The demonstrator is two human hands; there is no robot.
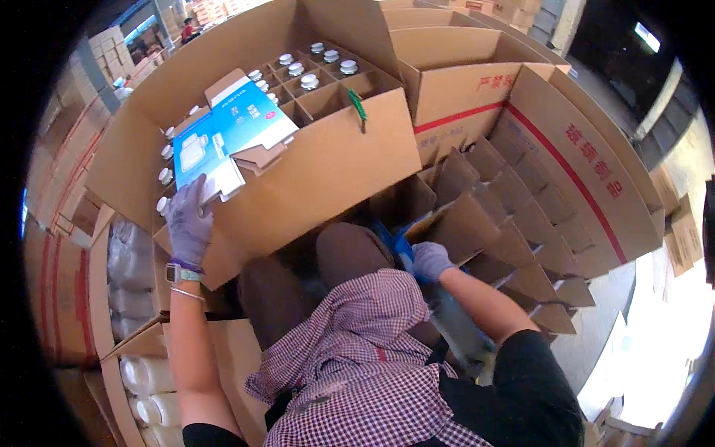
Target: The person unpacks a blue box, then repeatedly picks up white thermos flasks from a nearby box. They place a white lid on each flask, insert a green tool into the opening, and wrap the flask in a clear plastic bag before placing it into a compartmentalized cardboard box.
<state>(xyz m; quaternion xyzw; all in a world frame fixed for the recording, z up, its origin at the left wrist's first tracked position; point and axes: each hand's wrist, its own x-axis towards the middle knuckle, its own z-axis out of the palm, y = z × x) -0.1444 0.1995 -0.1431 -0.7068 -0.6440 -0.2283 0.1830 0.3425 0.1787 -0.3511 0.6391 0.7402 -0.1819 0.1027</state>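
My left hand [189, 223], in a grey glove, grips the near end of a flat blue-and-white carton [234, 123]. That carton lies across a large open cardboard box [320, 179], over bottles with white caps [309, 80] standing in divider cells. Down to the right of my knees, my right hand [430, 261], also gloved, is closed at a blue glossy piece [402, 249]. What its fingers hold is mostly hidden. A green strip [357, 106] hangs over the box's near wall.
An open box with cardboard dividers [514, 216] stands on the right, its tall flap [581, 164] raised. Further open boxes [454, 82] are behind it. On the left are clear containers [130, 261] and a box of white bottles [153, 376].
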